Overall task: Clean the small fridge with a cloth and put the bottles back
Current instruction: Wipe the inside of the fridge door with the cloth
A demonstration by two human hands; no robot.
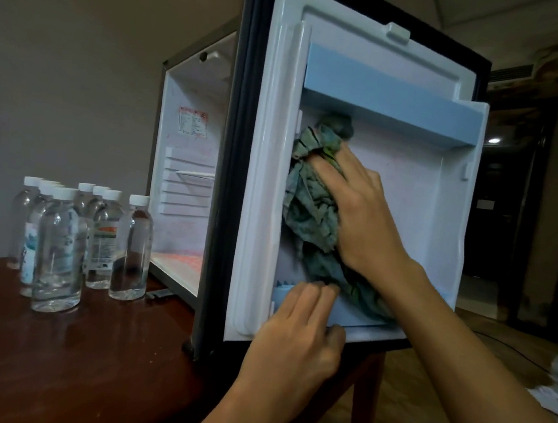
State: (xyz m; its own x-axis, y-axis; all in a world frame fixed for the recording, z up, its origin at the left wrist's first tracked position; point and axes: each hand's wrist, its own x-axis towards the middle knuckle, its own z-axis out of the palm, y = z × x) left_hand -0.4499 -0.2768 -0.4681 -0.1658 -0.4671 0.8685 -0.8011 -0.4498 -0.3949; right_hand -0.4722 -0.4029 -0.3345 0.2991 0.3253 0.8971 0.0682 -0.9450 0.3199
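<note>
The small black fridge (pixel 185 174) stands open on the wooden table, its white door (pixel 269 162) swung toward me. My right hand (pixel 356 212) presses a crumpled green cloth (pixel 311 214) flat against the inner door panel, between the two blue door shelves. My left hand (pixel 295 337) grips the lower blue door shelf (pixel 346 313), fingers over its rim and thumb under the door's bottom edge. Several clear water bottles (pixel 60 250) with white caps stand on the table left of the fridge.
The dark wooden table (pixel 65 361) ends just right of the fridge door. The upper blue door shelf (pixel 392 99) juts out above the cloth. A dim room with a doorway lies at the right, and papers or bags lie at the far right edge.
</note>
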